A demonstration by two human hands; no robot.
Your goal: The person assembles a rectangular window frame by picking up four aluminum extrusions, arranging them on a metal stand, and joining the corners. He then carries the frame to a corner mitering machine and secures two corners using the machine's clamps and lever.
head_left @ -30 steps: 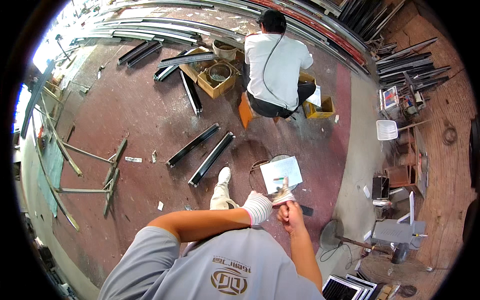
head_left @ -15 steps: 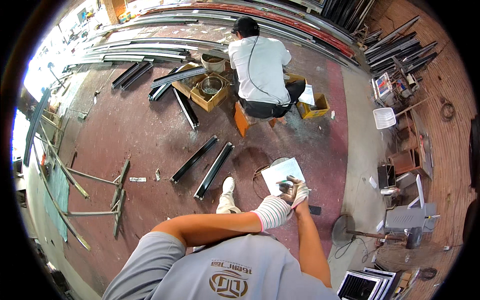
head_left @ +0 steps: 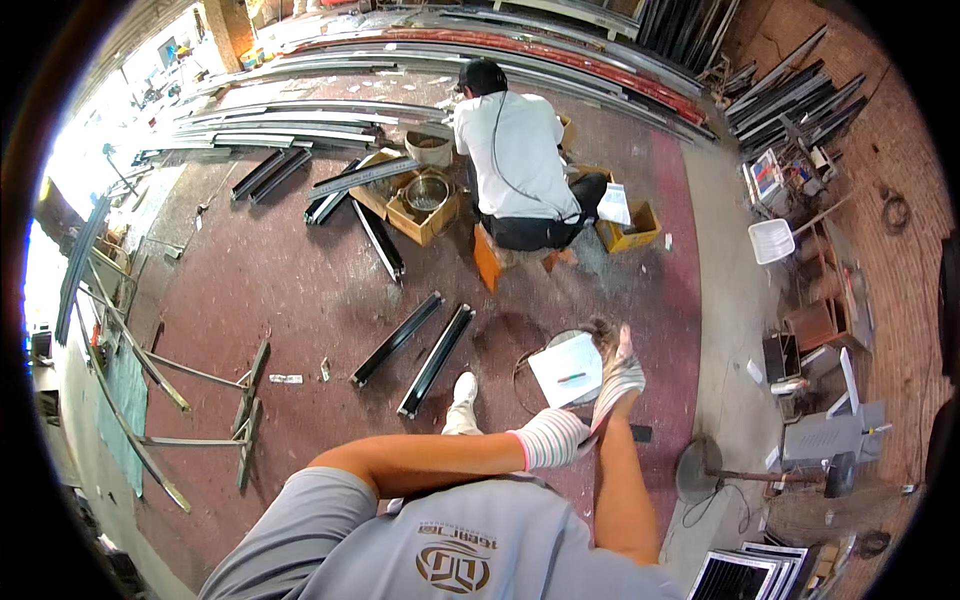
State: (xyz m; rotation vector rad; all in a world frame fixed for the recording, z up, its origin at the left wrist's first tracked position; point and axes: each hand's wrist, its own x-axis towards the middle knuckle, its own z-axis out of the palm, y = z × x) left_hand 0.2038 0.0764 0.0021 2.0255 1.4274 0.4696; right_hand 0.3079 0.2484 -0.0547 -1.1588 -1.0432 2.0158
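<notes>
Both hands gloved, striped knit. Left hand (head_left: 555,438) crosses over the right forearm at the wrist; can't tell if it's clenched or slack. Right hand (head_left: 618,375) raised, fingers straight and released, holding nothing, just beside a white paper sheet (head_left: 567,369) with a pen on it, lying on a round stool. Floor (head_left: 300,300) is dusty red concrete. Two dark metal channels (head_left: 420,350) lie side by side left of the stool. Further out, a person in a white shirt (head_left: 515,160) squats by cardboard boxes (head_left: 425,200); long steel profiles (head_left: 480,50) stacked along the far wall
</notes>
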